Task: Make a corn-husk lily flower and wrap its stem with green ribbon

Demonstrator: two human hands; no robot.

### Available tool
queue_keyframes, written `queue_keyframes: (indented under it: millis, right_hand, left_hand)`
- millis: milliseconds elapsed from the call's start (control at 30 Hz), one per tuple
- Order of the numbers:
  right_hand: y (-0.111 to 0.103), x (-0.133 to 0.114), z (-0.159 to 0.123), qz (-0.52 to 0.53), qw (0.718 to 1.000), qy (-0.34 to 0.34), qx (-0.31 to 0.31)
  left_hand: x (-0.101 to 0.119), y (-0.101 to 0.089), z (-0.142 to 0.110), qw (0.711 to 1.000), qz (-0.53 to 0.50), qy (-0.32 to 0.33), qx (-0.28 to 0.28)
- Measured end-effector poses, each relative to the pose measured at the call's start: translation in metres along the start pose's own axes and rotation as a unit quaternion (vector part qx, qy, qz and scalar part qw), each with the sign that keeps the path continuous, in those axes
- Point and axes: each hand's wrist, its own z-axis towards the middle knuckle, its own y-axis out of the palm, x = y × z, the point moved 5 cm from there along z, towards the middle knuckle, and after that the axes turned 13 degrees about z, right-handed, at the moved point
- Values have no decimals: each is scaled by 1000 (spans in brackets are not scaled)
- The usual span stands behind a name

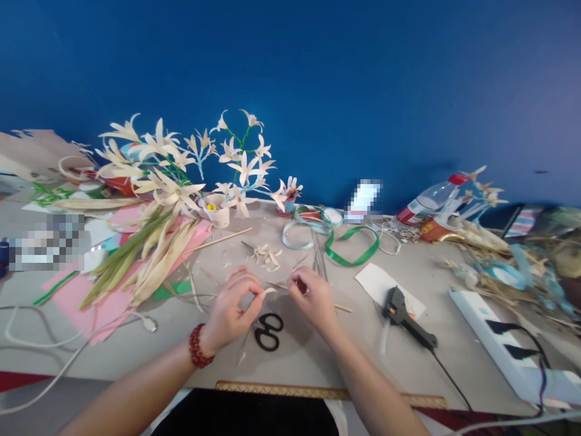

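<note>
My left hand (238, 303), with a red bead bracelet at the wrist, pinches a small cream petal (270, 290) between thumb and fingertips. Close beside it, my right hand (312, 298) has its fingers curled round a thin stick (278, 286); the stick's dark tip points toward the petal and its other end (344, 307) shows past the hand. Black-handled scissors (269, 332) lie on the table between the hands, their blades partly hidden by my left hand. Just beyond, a small cream flower (265, 254) with narrow petals lies on the table.
Finished cream flowers (245, 168) stand in a paper cup (218, 212) at the back. Dried husks (158, 266) cover pink paper at left. Green ribbon (351, 257), a glue gun (411, 321) and a power strip (492, 345) lie to the right. A ruler (281, 389) runs along the front edge.
</note>
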Motion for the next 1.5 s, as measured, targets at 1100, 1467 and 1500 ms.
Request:
queue_keyframes:
  millis: [1100, 1467, 1500]
  right_hand:
    - [2, 7, 2, -12, 997, 74, 11]
    - [22, -3, -3, 92, 994, 40, -41]
    - [23, -4, -3, 77, 995, 32, -46]
  left_hand:
    - [-9, 7, -4, 993, -77, -89, -7]
    - [-10, 13, 0, 991, -41, -95, -86]
    - [-10, 14, 0, 991, -29, -88, -97]
